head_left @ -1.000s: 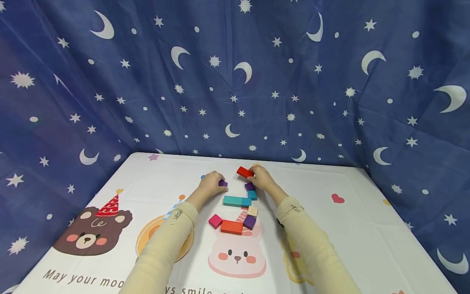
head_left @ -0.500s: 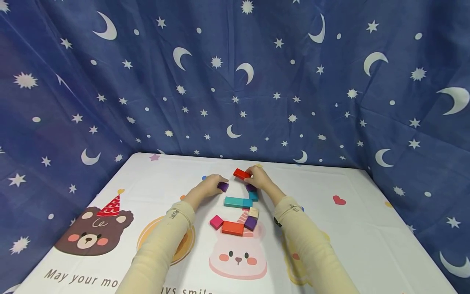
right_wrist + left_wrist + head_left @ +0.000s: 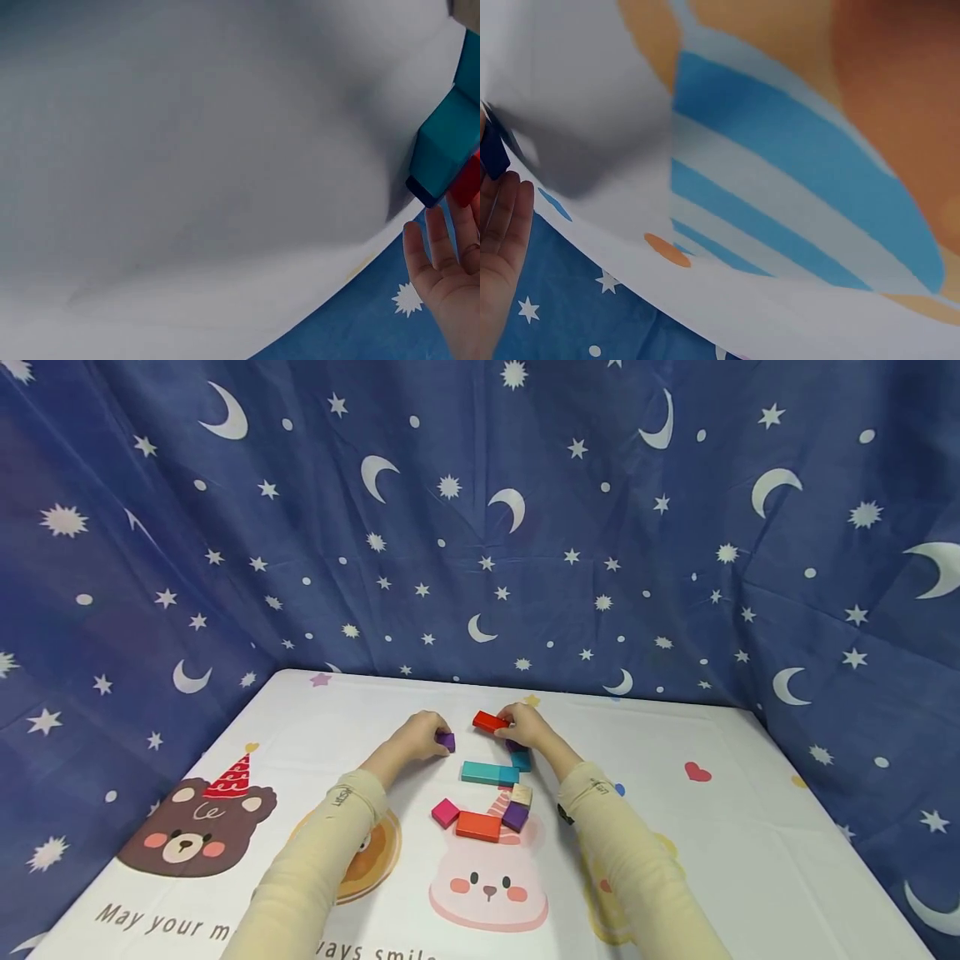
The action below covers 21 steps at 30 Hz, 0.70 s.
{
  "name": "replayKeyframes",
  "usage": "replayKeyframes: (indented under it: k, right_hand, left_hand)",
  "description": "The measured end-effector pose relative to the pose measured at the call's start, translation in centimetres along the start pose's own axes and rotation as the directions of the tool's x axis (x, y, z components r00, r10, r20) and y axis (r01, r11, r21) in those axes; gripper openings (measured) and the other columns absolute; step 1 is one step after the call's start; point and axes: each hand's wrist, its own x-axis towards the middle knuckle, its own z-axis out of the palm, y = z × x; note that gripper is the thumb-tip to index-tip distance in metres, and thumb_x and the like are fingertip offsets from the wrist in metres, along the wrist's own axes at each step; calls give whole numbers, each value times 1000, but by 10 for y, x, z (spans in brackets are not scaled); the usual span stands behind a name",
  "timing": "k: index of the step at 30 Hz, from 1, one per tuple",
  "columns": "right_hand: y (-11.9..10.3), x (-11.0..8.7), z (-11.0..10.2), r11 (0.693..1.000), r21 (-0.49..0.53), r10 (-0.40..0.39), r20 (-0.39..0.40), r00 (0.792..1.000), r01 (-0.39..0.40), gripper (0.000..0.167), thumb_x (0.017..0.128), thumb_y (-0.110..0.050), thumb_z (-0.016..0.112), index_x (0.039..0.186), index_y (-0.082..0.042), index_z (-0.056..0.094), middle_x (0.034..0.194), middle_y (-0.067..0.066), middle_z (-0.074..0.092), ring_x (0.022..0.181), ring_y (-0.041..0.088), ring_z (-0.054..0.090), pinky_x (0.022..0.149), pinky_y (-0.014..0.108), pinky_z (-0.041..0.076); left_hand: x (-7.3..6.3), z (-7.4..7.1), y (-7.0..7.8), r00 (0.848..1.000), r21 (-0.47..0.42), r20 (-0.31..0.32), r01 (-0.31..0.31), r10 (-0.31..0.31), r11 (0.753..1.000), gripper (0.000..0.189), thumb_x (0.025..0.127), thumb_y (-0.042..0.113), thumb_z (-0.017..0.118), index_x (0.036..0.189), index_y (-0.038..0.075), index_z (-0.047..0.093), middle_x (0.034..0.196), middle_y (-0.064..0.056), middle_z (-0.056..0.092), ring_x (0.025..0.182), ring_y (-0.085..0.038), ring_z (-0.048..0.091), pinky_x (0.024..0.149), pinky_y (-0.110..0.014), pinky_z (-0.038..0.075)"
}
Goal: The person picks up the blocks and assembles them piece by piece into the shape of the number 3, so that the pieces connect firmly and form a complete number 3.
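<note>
In the head view, my left hand [image 3: 418, 737] pinches a small purple block [image 3: 446, 742] left of the block line; in the left wrist view, a dark block [image 3: 493, 150] shows by the fingers. My right hand [image 3: 527, 727] pinches one end of a long red block [image 3: 489, 722] at the far end of the line. Below that hand, another purple block [image 3: 514, 746] is partly covered, with a teal-blue block [image 3: 521, 762] adjoining it. Nearer lies a long turquoise block [image 3: 480, 772] with a blue block [image 3: 508, 776] at its right end. The right wrist view catches the red block [image 3: 468, 180] beside the fingers.
Closer to me, a plain wood block [image 3: 521, 795], a purple block [image 3: 515, 816], an orange-red block [image 3: 477, 827] and a pink block [image 3: 445, 812] form a curve. The white printed cloth [image 3: 750, 827] covers the table up to a blue starry curtain [image 3: 480, 527].
My right hand has brought the red block left and nearer to me, toward the covered purple block. My left hand has drawn slightly left with its purple block. The head view has shifted a little.
</note>
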Motion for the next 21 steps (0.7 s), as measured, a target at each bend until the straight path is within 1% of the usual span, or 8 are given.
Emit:
replayKeyframes:
  k: [5,8,9,12,15,16,19,21]
  right_hand:
    - [1,2,0,1000,15,-5,21,1000,4,32,86,-13,68,113,2,64,113,16,66,102,26,59,99,38,46]
    - [6,9,3,1000,16,-12,39,999,12,32,85,-13,69,112,2,65,110,15,67,99,25,59,98,38,46]
    - [11,13,5,999,12,-43,31,999,43,31,84,-15,71,110,1,66,106,14,67,94,23,59,93,35,49]
    - [14,18,8,999,-13,-35,46,998,36,31,83,-16,71,109,1,66,103,13,67,88,21,57,90,33,50]
    - [13,16,7,1000,-16,-23,54,998,23,30,84,-15,71,109,1,66,103,13,68,87,21,56,91,34,49]
    - [8,13,6,1000,-17,9,68,998,-7,30,85,-13,69,111,1,65,106,14,67,90,22,57,96,37,47]
    - [4,8,3,999,-41,-4,65,998,7,30,85,-12,68,111,1,65,108,14,67,91,22,56,98,38,46]
    - [1,6,2,998,-59,-12,72,997,16,30,85,-12,68,112,1,65,109,14,67,92,22,56,98,38,46]
  left_hand:
    - [-5,-4,-5,1000,-2,-11,-4,4,1000,33,75,15,79,102,0,71,102,-12,71,99,-25,62,93,-38,47]
    - [-8,-6,-6,1000,-18,-13,18,-18,1000,34,75,16,79,104,-1,70,104,-12,71,100,-25,62,93,-38,47]
    - [-9,-6,-6,1000,-25,-14,23,-23,999,34,75,16,79,103,-1,70,104,-12,71,100,-25,62,93,-38,48]
    - [-12,-6,-6,1000,-39,-11,20,-20,999,34,75,16,79,103,-1,70,103,-13,71,99,-24,63,92,-38,48]
    - [-14,-4,-7,1000,-35,-6,-8,8,999,32,76,15,78,102,-1,71,101,-12,71,96,-23,63,89,-38,49]
    - [-14,-3,-8,1000,-33,-4,-14,14,999,32,76,15,78,102,-1,71,101,-12,71,95,-23,63,89,-38,50]
    - [-13,-2,-8,1000,-30,-5,-21,21,999,31,76,15,77,103,0,71,100,-12,71,94,-22,63,88,-37,50]
    - [-13,-1,-8,1000,-29,-5,-15,14,999,32,77,16,77,103,0,71,101,-12,71,94,-22,63,89,-37,50]
